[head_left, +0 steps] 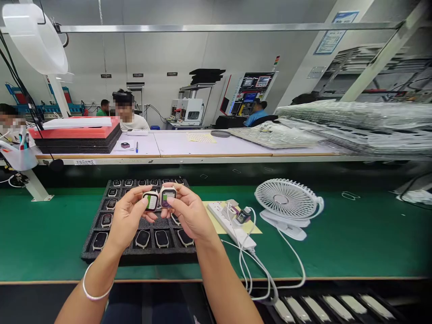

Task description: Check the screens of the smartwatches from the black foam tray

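Observation:
Over a black foam tray (126, 258), my left hand (130, 213) grips a smartwatch (151, 201) whose lit screen shows white and green. Close beside it, my right hand (189, 209) holds a second smartwatch (168, 196) with a lit screen, its thumb at the lower edge of the display. Both watch cases are pale and have no straps that I can see. The tray's compartments hold several more watches, such as a dark-screened watch (161, 239) in the front row. My hands and forearms hide part of the tray.
Right of the tray, a white power strip (232, 227) with tangled cables lies on yellow paper. A white fan (286, 202) stands farther right on the green bench (354, 238). Behind, a raised shelf (202, 155) bears stacked clear trays (354, 126) and red and black foam (81, 135). Other people sit beyond.

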A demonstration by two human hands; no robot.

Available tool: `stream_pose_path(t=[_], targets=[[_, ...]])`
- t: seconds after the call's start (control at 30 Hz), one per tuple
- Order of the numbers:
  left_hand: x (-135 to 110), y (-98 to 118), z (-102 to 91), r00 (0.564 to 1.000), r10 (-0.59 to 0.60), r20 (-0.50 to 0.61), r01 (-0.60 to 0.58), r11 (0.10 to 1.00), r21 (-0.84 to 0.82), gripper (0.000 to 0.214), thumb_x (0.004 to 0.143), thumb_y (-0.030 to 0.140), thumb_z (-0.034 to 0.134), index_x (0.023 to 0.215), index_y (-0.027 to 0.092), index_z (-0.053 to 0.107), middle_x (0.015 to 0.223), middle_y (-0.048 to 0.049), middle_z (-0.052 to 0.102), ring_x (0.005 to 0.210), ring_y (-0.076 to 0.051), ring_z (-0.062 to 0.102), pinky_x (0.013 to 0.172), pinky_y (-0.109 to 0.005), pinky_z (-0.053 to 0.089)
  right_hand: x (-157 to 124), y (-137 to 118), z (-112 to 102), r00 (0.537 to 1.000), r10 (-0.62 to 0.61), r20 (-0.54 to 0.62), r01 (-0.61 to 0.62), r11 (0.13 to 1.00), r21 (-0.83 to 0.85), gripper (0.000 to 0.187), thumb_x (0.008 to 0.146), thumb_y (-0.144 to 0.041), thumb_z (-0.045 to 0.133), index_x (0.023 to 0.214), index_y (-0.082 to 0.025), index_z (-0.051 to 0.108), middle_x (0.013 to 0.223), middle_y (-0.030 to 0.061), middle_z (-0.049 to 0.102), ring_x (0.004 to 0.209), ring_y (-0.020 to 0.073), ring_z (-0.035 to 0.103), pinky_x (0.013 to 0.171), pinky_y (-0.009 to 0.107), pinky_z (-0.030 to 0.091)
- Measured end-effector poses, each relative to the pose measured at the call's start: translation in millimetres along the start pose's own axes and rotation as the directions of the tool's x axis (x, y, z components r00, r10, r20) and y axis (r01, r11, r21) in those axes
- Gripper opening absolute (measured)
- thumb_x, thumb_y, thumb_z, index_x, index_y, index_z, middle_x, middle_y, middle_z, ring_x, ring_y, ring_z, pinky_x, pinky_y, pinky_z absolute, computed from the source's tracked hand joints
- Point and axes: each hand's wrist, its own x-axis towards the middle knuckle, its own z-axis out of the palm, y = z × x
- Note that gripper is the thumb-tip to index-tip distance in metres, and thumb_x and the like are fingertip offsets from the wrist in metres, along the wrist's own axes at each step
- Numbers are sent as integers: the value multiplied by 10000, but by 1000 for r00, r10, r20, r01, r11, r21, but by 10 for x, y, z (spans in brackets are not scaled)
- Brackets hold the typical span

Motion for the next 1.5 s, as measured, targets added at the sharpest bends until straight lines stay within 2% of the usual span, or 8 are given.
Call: stream_pose_path(t=[0.23,0.4,0.7,0.9,1.0,1.1,1.23,1.5], targets=[[3,-32,-2,1000,21,-14,-20,998,51,315,834,380,694,1070,174,667,849,-7,674,537,-96,654,510,-216,551,-5,3,-18,1000,1,30,-2,1000,7,315,770,-333,767,1035,-196,668,769,-2,701,507,117,645,509,249,499],[7,-62,9,1000,-5,-16,6,996,91,310,819,398,713,1030,176,661,871,-17,687,516,-79,624,478,-200,519,1,12,-20,1000,25,3,-25,1000,-6,289,796,-394,751,986,-194,665,739,-3,710,463,106,614,471,239,479],[32,-64,66,999,38,-16,-38,998,41,412,751,201,726,1151,191,627,934,-22,678,638,-85,641,585,-207,547,-11,35,-11,1000,-16,10,16,1000,-5,389,763,-223,770,1131,-226,646,868,-5,670,628,110,664,594,249,542],[33,-103,59,1000,17,-1,-17,1000,10,486,731,181,728,1201,201,608,1038,-52,681,695,-101,661,664,-245,575,-26,37,-10,1000,-26,6,26,1000,-1,454,737,-164,761,1164,-244,628,1005,21,658,697,121,676,651,273,564],[32,-106,51,1000,21,-6,-20,1000,20,476,726,194,740,1186,200,617,1026,-48,686,689,-102,662,669,-247,575,-22,44,-21,1000,-28,-4,28,1000,-12,425,731,-176,769,1129,-239,633,961,8,665,670,113,666,635,262,556],[28,-98,40,1000,14,-2,-14,998,66,362,773,276,731,1115,191,646,945,-33,688,623,-91,638,590,-220,543,-13,51,-41,1000,-4,-8,4,999,-34,294,783,-302,760,1033,-214,633,854,-2,688,561,100,632,547,245,516],[24,-92,30,1000,17,-5,-16,994,110,272,820,359,710,1028,190,668,871,-9,679,559,-70,594,537,-200,502,-9,53,-61,1000,16,-12,-16,998,-60,281,809,-402,747,963,-203,622,798,0,705,497,94,600,489,234,477],[20,-137,27,1000,31,4,-31,996,82,330,819,269,709,1137,206,652,918,-16,677,622,-84,618,572,-205,504,-21,66,-43,1000,0,8,1,999,-35,353,756,-255,791,1066,-227,625,840,-20,653,596,97,642,555,228,501]])
